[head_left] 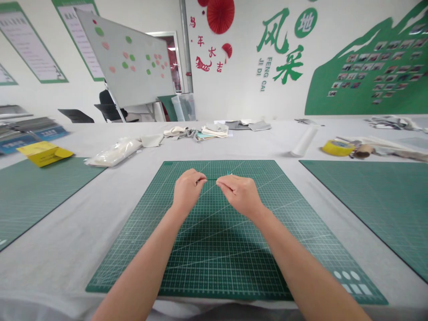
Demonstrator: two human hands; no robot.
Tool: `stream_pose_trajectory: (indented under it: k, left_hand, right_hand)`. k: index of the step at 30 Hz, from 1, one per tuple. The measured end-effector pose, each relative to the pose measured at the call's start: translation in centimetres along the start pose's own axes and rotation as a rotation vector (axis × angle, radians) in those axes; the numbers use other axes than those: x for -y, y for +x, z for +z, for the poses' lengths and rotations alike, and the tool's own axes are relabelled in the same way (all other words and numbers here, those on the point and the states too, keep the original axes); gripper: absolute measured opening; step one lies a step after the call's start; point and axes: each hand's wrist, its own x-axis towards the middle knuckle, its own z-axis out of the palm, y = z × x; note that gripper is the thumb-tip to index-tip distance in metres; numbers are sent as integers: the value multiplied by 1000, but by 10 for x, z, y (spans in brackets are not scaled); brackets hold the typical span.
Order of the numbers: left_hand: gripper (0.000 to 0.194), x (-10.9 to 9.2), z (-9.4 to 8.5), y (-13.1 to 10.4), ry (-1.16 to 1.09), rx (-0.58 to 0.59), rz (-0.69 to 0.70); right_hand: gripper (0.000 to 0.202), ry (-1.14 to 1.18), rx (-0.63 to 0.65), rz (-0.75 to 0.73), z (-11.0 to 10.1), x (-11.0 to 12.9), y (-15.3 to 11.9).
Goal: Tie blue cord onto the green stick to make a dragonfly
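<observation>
Green rectangular gridded mat (pixel 220 232): on white cloth-covered table (pixel 95 200) | yellow round tape roll (pixel 336 148): behind-right | translucent plastic bag (pixel 115 152): behind-left

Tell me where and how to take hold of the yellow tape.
Probably best by the outer rim, coming from the left with the right hand, the nearer one. The yellow tape seems to lie flat, its left side exposed, while the brown roll crowds its right.

Strand (pixel 211 179) between the fingers (pixel 202 176): too thin for me to identify. Teal bit (pixel 228 172) behind right hand (pixel 241 192), mostly hidden. Left mat (pixel 43 191), cut by frame edge. Upper-right photos (pixel 397 55): too tiny.
</observation>
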Motion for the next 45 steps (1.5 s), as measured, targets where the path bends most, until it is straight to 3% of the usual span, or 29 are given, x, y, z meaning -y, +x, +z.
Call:
stream_pose_trajectory:
  k: [6,12,16,24,36,45]
  left_hand:
    - [12,-1,0,2,-42,102,122]
    - [14,-6,-2,3,-148,208,200]
    - [14,-12,-7,3,-268,279,195]
    - [12,-19,-11,2,-441,292,127]
    - [8,-11,-11,6,-464,123,-6]
    - [6,2,-6,6,-366,-81,-155]
  right_hand:
    - [26,-33,-75,55,-10,-15,4]
    - [21,102,-100,152,-14,-31,7]
    - [19,218,-84,247,-14,-44,8]
    - [27,421,-35,363,-3,-65,9]
    - [26,568,30,437,16,-64,8]
    - [17,359,141,370,25,-48,6]
